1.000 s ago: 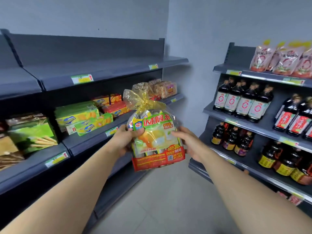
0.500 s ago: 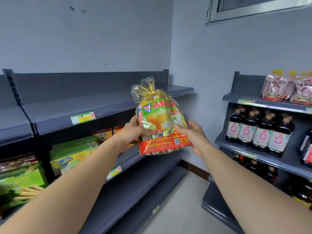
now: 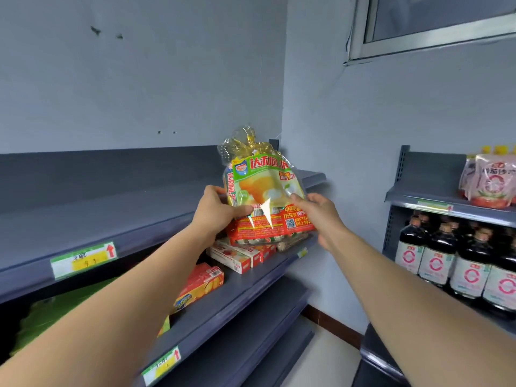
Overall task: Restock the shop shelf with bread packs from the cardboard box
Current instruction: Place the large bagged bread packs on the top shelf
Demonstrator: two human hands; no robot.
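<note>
A clear bread pack (image 3: 265,196) with a green, orange and red label and a gold tie at its top is held upright in front of me. My left hand (image 3: 216,212) grips its left side, thumb across the front. My right hand (image 3: 318,210) grips its right side. The pack hangs level with the right end of the bare grey top shelf (image 3: 117,213), just in front of its edge. No cardboard box is in view.
Below the top shelf, red and white boxes (image 3: 240,255) and an orange biscuit box (image 3: 199,284) lie on the middle shelf. To the right stands another rack with dark bottles (image 3: 458,258) and pink pouches (image 3: 488,182). A window frame (image 3: 430,32) is above.
Both hands have raised the bread pack from middle-shelf height up to the top shelf and carried it nearer to that shelf's right end. My view has tilted upward.
</note>
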